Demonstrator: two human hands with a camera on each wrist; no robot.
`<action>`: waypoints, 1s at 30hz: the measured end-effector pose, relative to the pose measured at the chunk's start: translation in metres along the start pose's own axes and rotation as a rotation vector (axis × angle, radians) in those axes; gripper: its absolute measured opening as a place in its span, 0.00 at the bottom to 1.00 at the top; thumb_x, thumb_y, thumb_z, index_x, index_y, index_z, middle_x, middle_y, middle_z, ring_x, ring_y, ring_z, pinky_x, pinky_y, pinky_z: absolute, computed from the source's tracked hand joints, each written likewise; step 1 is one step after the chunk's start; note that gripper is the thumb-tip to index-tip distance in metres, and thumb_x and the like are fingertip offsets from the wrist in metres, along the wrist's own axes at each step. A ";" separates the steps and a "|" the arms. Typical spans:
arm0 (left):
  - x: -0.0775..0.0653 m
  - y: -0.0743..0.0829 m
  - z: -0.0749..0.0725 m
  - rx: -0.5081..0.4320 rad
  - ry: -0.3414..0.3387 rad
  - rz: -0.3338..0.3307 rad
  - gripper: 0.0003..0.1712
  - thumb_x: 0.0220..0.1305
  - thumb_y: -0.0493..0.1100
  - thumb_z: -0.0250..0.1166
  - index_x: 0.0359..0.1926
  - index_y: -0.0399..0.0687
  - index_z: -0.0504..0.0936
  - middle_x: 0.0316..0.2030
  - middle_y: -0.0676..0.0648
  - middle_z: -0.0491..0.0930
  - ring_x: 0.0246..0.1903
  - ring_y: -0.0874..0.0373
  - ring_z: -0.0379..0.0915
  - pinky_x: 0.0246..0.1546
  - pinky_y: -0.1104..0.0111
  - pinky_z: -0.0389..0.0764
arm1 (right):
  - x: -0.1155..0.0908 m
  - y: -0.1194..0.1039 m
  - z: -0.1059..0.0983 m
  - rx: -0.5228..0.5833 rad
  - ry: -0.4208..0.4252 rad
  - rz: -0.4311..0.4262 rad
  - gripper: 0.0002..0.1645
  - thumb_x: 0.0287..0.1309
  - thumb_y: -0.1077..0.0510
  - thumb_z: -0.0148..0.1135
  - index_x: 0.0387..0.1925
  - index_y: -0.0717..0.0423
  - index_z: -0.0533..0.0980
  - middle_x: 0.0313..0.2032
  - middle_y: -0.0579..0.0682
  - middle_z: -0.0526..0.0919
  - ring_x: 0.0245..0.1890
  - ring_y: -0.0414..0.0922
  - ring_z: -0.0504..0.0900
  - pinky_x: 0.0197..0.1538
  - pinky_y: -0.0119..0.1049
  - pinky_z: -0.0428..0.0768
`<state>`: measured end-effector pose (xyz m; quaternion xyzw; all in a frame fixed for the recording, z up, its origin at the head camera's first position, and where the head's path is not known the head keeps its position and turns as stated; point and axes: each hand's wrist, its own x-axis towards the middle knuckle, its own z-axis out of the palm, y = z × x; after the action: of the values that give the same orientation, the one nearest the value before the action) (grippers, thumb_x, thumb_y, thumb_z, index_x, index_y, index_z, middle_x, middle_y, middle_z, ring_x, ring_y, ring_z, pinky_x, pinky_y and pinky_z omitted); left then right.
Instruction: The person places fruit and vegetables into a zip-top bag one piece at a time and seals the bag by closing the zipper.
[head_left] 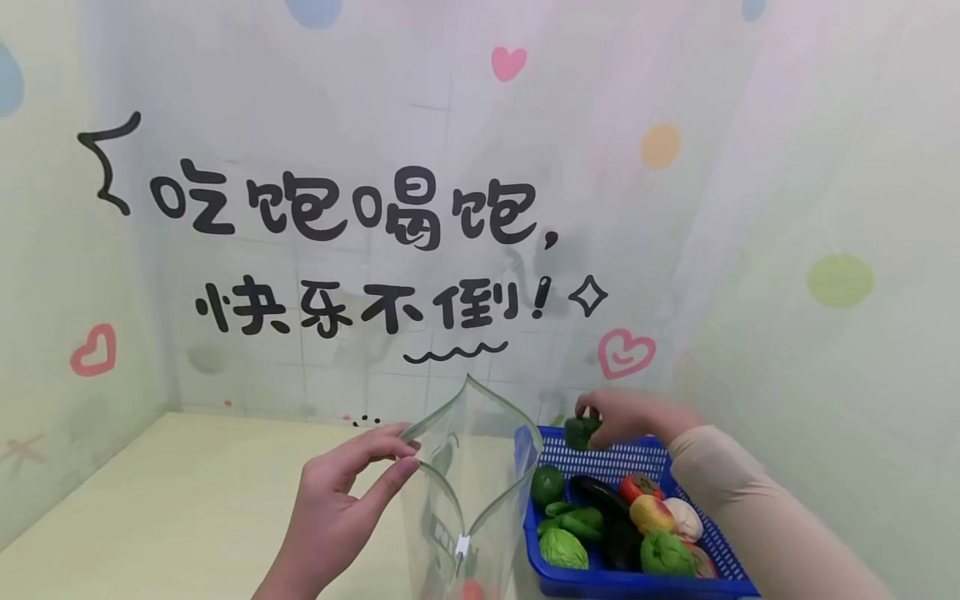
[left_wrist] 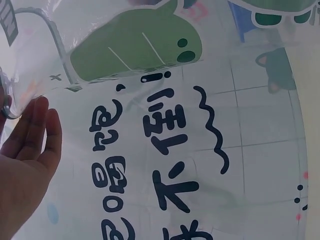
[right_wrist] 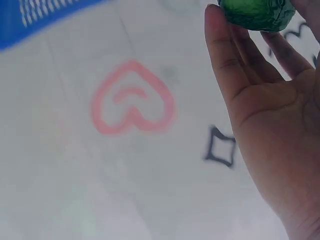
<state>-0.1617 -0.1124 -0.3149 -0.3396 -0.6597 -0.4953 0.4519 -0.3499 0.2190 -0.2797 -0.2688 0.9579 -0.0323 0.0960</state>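
In the head view, my left hand (head_left: 341, 492) pinches the left rim of a clear zip bag (head_left: 487, 450) between thumb and fingers. The bag's mouth gapes upward, with a white slider (head_left: 462, 546) at its near corner. An orange-red item (head_left: 472, 591) shows low in the bag, mostly cut off. Above the back of a blue basket (head_left: 600, 581), my right hand (head_left: 633, 415) holds a green bell pepper (head_left: 579, 433) by its fingertips. The right wrist view shows the shiny pepper (right_wrist: 257, 14) between fingers and thumb. Green printed figures (left_wrist: 135, 45) on the bag fill the left wrist view's top.
The basket, right of the bag, holds an avocado (head_left: 548, 483), eggplants (head_left: 600, 493), green peppers (head_left: 581, 523), a cabbage (head_left: 562, 550), a lighter green vegetable (head_left: 666, 553) and several fruits. A pale yellow tabletop (head_left: 187, 500) runs left, before a printed curtain (head_left: 375, 108).
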 end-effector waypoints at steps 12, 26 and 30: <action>-0.003 0.001 -0.003 0.015 0.007 -0.001 0.20 0.42 0.18 0.69 0.33 0.44 0.82 0.31 0.44 0.84 0.45 0.50 0.79 0.50 0.75 0.78 | -0.036 -0.074 -0.087 -0.214 0.294 -0.292 0.26 0.49 0.55 0.70 0.52 0.49 0.75 0.41 0.48 0.74 0.38 0.44 0.74 0.37 0.37 0.80; -0.002 0.004 0.000 0.054 -0.009 -0.017 0.19 0.42 0.21 0.71 0.33 0.44 0.83 0.33 0.46 0.85 0.45 0.50 0.79 0.53 0.75 0.76 | -0.055 -0.182 -0.110 -0.232 0.114 -0.569 0.23 0.53 0.48 0.69 0.52 0.41 0.76 0.44 0.35 0.76 0.40 0.32 0.75 0.40 0.24 0.79; -0.001 0.005 0.000 0.071 -0.010 -0.014 0.18 0.42 0.21 0.71 0.32 0.44 0.83 0.35 0.47 0.84 0.45 0.50 0.79 0.53 0.75 0.76 | -0.053 -0.193 -0.100 -0.259 0.036 -0.622 0.22 0.53 0.48 0.69 0.51 0.42 0.77 0.43 0.36 0.77 0.39 0.32 0.75 0.42 0.25 0.78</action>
<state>-0.1567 -0.1106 -0.3142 -0.3212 -0.6813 -0.4730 0.4571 -0.2274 0.0825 -0.1513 -0.5575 0.8277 0.0573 0.0296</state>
